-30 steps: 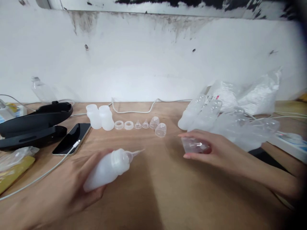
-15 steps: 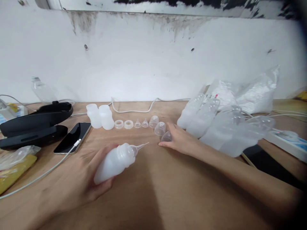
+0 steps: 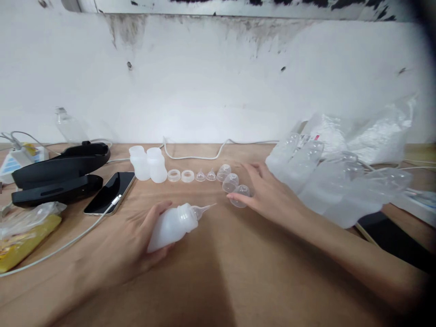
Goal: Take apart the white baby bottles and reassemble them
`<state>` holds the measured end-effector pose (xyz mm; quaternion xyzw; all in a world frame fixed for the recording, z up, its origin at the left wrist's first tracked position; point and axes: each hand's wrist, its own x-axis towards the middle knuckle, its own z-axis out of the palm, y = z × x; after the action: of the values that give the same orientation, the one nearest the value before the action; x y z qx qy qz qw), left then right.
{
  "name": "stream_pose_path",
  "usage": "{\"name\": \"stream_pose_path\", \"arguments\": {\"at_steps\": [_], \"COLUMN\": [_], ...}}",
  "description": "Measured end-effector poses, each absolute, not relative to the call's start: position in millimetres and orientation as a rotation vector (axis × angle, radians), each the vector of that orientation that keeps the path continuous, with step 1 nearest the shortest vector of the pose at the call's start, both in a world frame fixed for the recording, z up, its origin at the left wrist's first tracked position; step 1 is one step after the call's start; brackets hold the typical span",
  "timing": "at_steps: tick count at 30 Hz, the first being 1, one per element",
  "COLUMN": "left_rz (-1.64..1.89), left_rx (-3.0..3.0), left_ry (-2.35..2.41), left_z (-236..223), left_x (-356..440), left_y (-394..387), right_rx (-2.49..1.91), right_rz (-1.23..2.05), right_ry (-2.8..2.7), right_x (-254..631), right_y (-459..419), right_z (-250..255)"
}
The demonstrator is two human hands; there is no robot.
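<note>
My left hand (image 3: 136, 238) is wrapped round a translucent white squeeze bottle (image 3: 173, 225) with a thin pointed nozzle aimed right, low over the wooden table (image 3: 218, 272). My right hand (image 3: 269, 195) lies over the table with fingers spread, its fingertips touching a clear dome cap (image 3: 240, 194). Two more clear caps (image 3: 227, 177) sit just behind it, at the end of a row with two small cones (image 3: 206, 175), two white rings (image 3: 180, 175) and two small white bottles (image 3: 150, 164).
A black phone (image 3: 109, 191) on a white cable and a black case (image 3: 57, 175) lie at left, with a yellow packet (image 3: 23, 234) in front. Bagged clear bottles (image 3: 334, 181) and a crumpled plastic bag (image 3: 361, 131) fill the right. A white wall stands behind.
My right hand carried a clear cap leftward from the bagged bottles, set it down beside the other two caps and spread its fingers. The left hand with the squeeze bottle shifted slightly right.
</note>
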<state>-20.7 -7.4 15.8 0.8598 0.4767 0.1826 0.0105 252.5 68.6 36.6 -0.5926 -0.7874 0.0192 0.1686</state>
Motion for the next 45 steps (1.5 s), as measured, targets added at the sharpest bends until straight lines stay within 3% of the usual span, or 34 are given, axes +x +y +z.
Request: {"name": "stream_pose_path", "arguments": {"at_steps": [3,8,11,14,18,20,22,26,28,33,39,42,45], "left_rz": [0.472,0.357,0.326,0.190,0.193,0.305,0.347,0.416,0.393,0.262,0.253,0.499,0.678], "left_rx": [2.801,3.130,3.123,2.964,2.624,2.564,2.606,2.831,2.879,2.608,2.350,2.311,2.171], "left_ry": [1.447,1.213,1.162,1.211,1.291,1.227,1.210,1.259,1.241,1.199,1.097,1.571,2.161], "left_z": [19,32,36,41,47,49,48,41,41,56,68,61,49], "left_x": [-11,11,16,14,9,7,5,4,4,1,-30,-50,-69], "left_y": [-1,4,4,4,6,7,7,5,5,10,24,46,71], "right_rx": [-1.331,-1.213,-1.157,-1.127,-0.900,-0.830,-0.930,-1.061,-1.027,-0.857,-0.567,-0.465,-0.495], "right_rz": [0.317,1.519,1.705,1.598,0.839,0.659,0.815,1.549,1.620,0.659,0.159,-0.116,-0.064], "right_ry": [-2.229,-2.288,-2.206,-2.306,-2.650,-2.660,-2.546,-2.313,-2.324,-2.594,-2.734,-2.687,-2.801], "right_x": [236,219,220,223,226,228,231,232,232,230,235,234,229], "right_y": [48,36,40,42,39,40,42,45,45,41,41,44,44], "right_z": [53,55,45,40,43,47,50,52,51,47,43,38,33]}}
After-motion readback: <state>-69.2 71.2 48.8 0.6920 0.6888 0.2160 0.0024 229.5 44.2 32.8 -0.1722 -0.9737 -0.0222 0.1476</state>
